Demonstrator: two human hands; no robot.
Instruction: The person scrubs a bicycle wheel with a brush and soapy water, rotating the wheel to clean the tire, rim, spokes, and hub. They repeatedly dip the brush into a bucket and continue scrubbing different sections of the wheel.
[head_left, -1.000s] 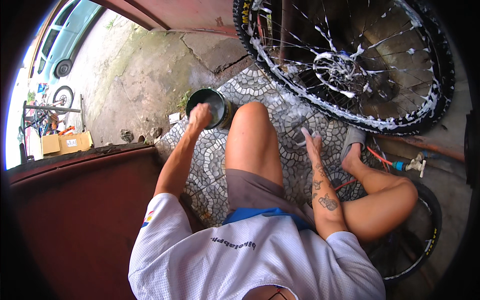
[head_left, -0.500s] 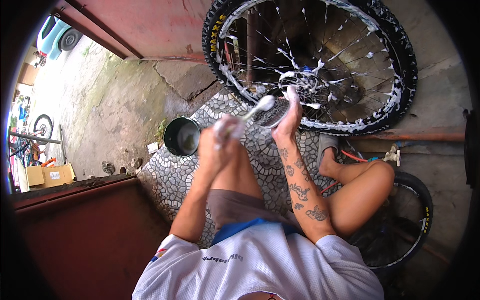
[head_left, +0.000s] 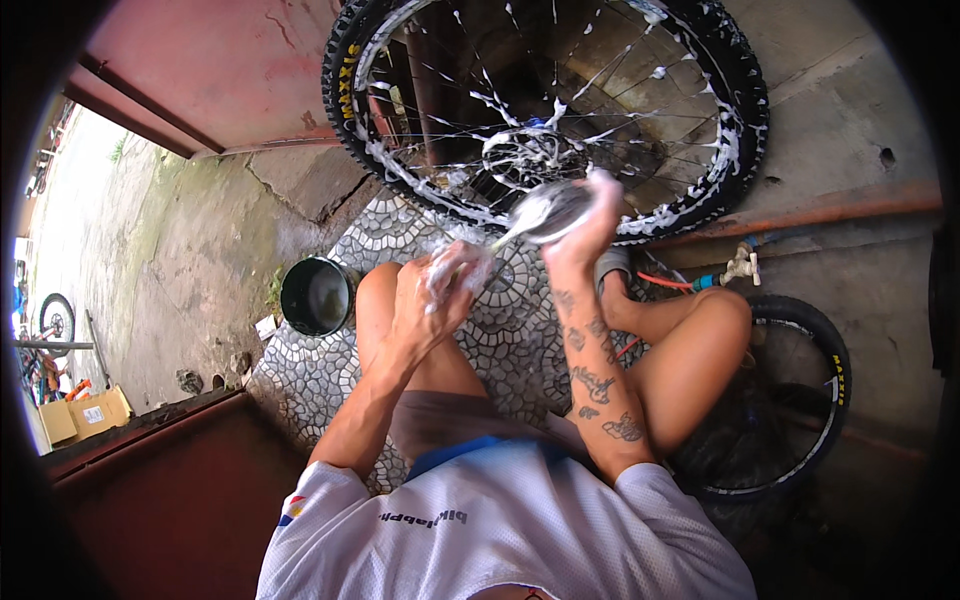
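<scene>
My left hand (head_left: 437, 288), covered in white suds, is closed around the thin pale handle of a brush (head_left: 507, 239). The foamy brush head lies against the face of a dark round bicycle cassette (head_left: 568, 214), blurred by motion. My right hand (head_left: 597, 228) grips the cassette by its far and right edge, tilting it toward me. Just beyond both hands stands a bicycle wheel (head_left: 745, 130) with a knobby black tyre, its rim, spokes and hub streaked with foam.
A dark bucket (head_left: 318, 297) with soapy water stands left of my knee on the pebble-mosaic floor (head_left: 310, 385). To the right are a brass tap (head_left: 741, 264) with an orange hose and a second wheel (head_left: 838, 400). A red metal panel (head_left: 215, 75) stands at upper left, a cardboard box (head_left: 90, 415) at far left.
The view has shifted, so the wheel and bucket sit further left. My right hand has turned the cassette, and the brush head now reaches further across its face.
</scene>
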